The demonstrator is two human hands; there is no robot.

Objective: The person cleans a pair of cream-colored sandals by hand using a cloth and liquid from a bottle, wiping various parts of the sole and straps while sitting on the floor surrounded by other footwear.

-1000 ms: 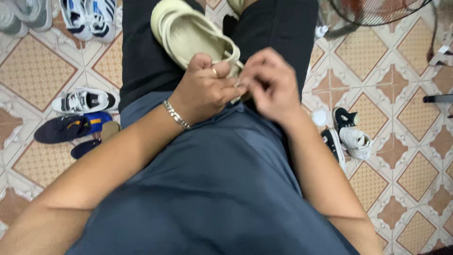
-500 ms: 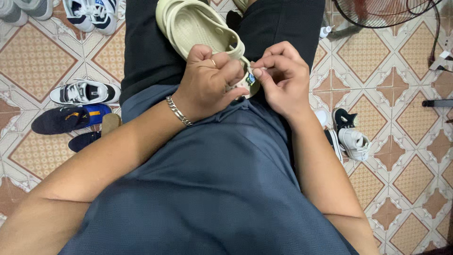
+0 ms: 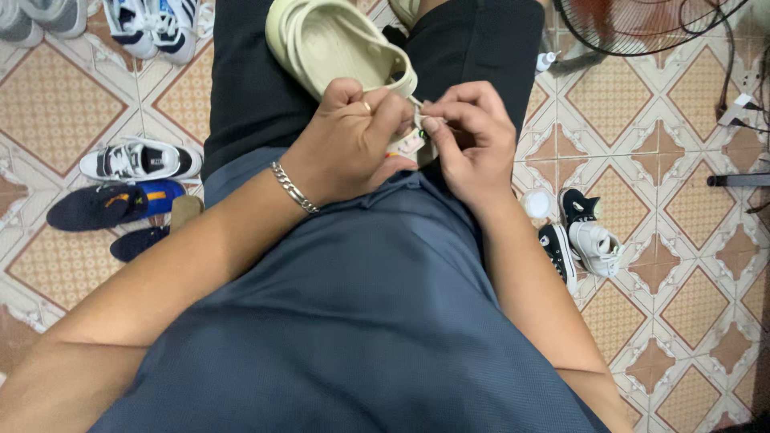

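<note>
Left hand clamps clog steady on lap; right hand pinches small charm at its strap.

Tiled floor w/ sneakers, navy shoe, small black-white pair, fan base.

Head-worn view, steeply down, close
</note>
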